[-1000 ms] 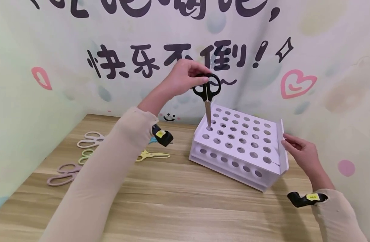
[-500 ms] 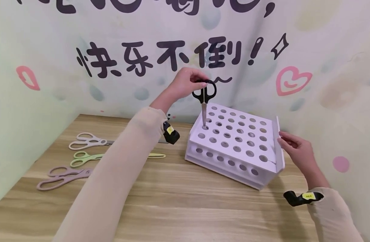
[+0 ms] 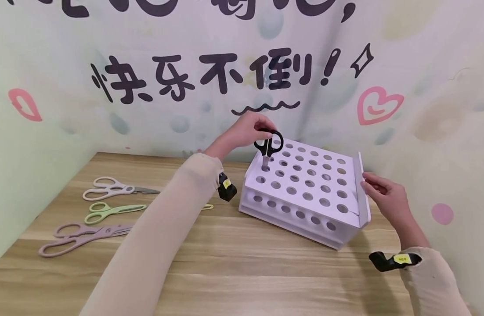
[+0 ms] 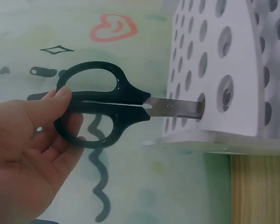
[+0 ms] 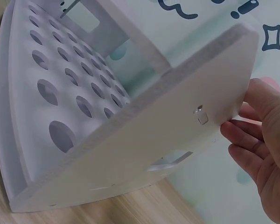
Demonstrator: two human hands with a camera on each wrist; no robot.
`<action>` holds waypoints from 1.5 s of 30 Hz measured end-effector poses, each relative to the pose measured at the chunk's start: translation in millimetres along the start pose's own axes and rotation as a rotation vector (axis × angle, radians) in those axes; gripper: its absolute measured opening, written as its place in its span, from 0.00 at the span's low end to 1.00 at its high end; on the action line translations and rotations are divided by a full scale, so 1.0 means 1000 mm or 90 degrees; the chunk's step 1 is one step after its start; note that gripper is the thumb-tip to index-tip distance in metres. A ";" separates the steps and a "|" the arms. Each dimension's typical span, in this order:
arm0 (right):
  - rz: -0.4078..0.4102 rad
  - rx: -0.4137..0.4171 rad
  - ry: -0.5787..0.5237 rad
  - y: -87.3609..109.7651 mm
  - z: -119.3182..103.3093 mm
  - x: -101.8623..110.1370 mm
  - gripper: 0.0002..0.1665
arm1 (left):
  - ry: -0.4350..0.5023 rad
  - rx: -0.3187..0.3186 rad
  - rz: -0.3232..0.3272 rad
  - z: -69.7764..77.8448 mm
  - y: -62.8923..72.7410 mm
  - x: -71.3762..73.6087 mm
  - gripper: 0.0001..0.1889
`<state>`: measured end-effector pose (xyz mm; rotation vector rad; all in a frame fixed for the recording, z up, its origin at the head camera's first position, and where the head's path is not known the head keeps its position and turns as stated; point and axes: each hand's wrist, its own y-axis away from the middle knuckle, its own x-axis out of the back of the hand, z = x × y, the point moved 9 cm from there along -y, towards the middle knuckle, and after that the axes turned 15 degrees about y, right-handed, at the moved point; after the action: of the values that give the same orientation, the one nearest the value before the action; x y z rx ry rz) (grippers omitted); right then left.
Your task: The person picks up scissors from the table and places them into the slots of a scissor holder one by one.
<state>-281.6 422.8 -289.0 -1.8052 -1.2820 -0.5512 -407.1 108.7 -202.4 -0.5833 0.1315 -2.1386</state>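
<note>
My left hand (image 3: 251, 129) pinches a pair of black-handled scissors (image 4: 133, 99) by one handle loop. The scissors point downward, their blades partly in a hole near the left edge of a white rack (image 3: 325, 213) with rows of round holes. The blade tips are hidden inside the rack, and the handles stand above its top board. On the rack's right side, my right hand (image 3: 388, 199) grips the edge of the side panel (image 5: 210, 88) between thumb and fingers.
To the left on the wooden table (image 3: 242, 272) lie white scissors (image 3: 128, 189), green scissors (image 3: 111, 211) and mauve scissors (image 3: 97, 232). A yellow tip (image 3: 207, 206) shows past the left sleeve (image 3: 167, 224), which hides the rest. A printed cloth (image 3: 178, 101) hangs behind the rack.
My left hand has moved down with the black-handled scissors, and their blades have sunk into the hole. The right hand stays at the side panel. The head view has shifted slightly.
</note>
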 end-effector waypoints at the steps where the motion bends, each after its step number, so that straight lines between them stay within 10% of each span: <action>1: 0.002 0.001 -0.003 0.000 0.000 0.000 0.26 | -0.001 -0.001 -0.005 -0.002 0.001 -0.002 0.10; 25: 0.017 -0.021 -0.010 0.001 0.007 0.000 0.26 | -0.061 0.017 -0.043 -0.027 0.005 -0.031 0.11; 45: 0.010 -0.017 -0.024 0.002 0.005 -0.001 0.26 | 0.107 0.042 0.052 -0.042 0.023 0.007 0.15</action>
<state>-280.4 426.1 -292.8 -1.8541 -1.2907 -0.5315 -412.5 84.3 -243.5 -0.3532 0.1735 -2.1023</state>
